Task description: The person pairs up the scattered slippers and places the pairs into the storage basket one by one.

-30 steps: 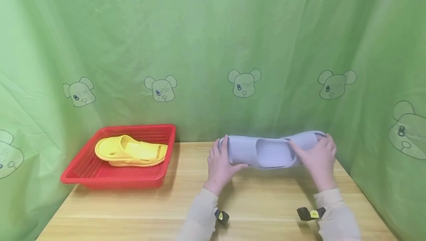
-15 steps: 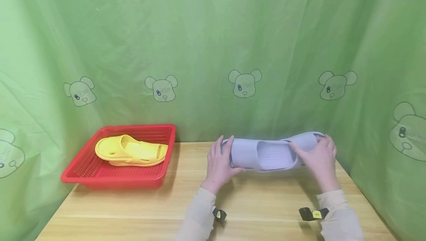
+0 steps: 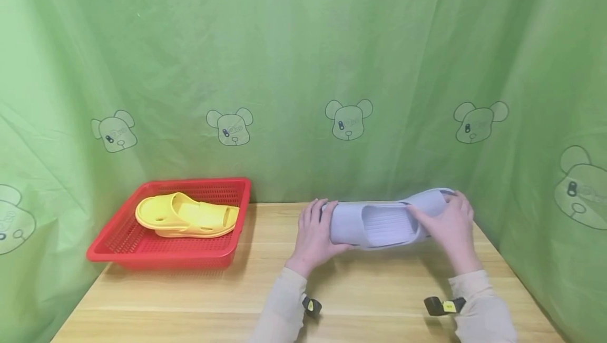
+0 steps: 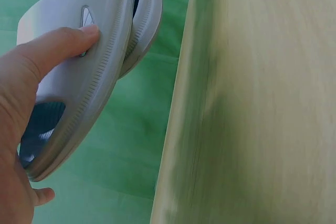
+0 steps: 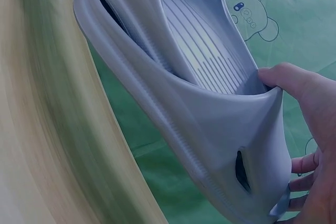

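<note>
Both hands, left hand [image 3: 314, 236] and right hand [image 3: 448, 227], are clamping a pair of grey slippers [image 3: 379, 219] at right of frame; an even two-ended grip is best keeping them level above the tabletop [image 3: 189, 301]

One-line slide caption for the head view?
Both hands, left and right, hold stacked pale lilac rubber slippers above the wooden table.

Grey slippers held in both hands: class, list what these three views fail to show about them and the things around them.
- Head view: the grey slippers look like one; the front slipper hides the one behind.
- Head view: the right hand covers the toe end; the fingers behind are hidden.
- Left wrist view: the left hand and the frame edge cut off the slippers' heel.
- Both wrist views: the table is motion-blurred.
- Head view: the yellow slippers in the red basket overlap, so the lower one is mostly hidden.
</note>
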A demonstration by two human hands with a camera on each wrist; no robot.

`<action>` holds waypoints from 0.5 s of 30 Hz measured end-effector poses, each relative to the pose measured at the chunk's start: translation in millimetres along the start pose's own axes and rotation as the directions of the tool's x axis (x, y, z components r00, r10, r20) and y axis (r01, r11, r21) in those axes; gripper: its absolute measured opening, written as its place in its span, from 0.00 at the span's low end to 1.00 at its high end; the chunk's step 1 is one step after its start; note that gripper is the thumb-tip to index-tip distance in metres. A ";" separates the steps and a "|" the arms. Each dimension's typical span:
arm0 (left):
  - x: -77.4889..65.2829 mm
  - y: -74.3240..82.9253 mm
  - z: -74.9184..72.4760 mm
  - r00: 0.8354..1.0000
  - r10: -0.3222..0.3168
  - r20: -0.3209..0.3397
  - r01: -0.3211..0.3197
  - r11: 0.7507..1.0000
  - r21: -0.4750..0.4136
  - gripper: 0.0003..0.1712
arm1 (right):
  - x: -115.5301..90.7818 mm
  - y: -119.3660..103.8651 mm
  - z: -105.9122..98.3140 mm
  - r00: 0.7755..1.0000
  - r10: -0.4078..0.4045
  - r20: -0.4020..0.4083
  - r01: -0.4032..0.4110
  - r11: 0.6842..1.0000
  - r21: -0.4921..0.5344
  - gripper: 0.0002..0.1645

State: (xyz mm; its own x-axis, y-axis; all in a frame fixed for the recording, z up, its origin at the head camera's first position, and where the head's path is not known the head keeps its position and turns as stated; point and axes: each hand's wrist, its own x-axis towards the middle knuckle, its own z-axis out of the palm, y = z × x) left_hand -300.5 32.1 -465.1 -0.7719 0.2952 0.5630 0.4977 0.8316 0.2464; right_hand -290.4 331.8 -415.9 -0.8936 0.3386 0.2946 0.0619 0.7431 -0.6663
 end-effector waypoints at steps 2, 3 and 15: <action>-0.3 -1.0 0.6 1.000 0.006 -0.014 -0.006 1.000 -0.010 0.63 | -0.7 -1.8 1.0 1.000 0.004 -0.005 -0.004 1.000 0.002 0.67; -0.4 -1.4 1.1 1.000 0.008 -0.021 -0.008 1.000 -0.014 0.63 | -1.2 -2.7 1.4 1.000 0.007 -0.008 -0.007 1.000 0.001 0.68; 1.2 -0.3 -1.5 1.000 -0.002 -0.031 0.002 1.000 -0.027 0.61 | -4.8 -12.7 5.6 0.997 0.029 -0.073 -0.028 0.999 0.017 0.66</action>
State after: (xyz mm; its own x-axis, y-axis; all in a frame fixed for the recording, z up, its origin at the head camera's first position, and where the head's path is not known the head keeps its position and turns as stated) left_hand -301.0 31.5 -463.3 -0.7603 0.2782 0.5869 0.5068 0.8193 0.2682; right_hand -289.3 317.6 -412.7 -0.8564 0.4015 0.3246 0.0793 0.7235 -0.6858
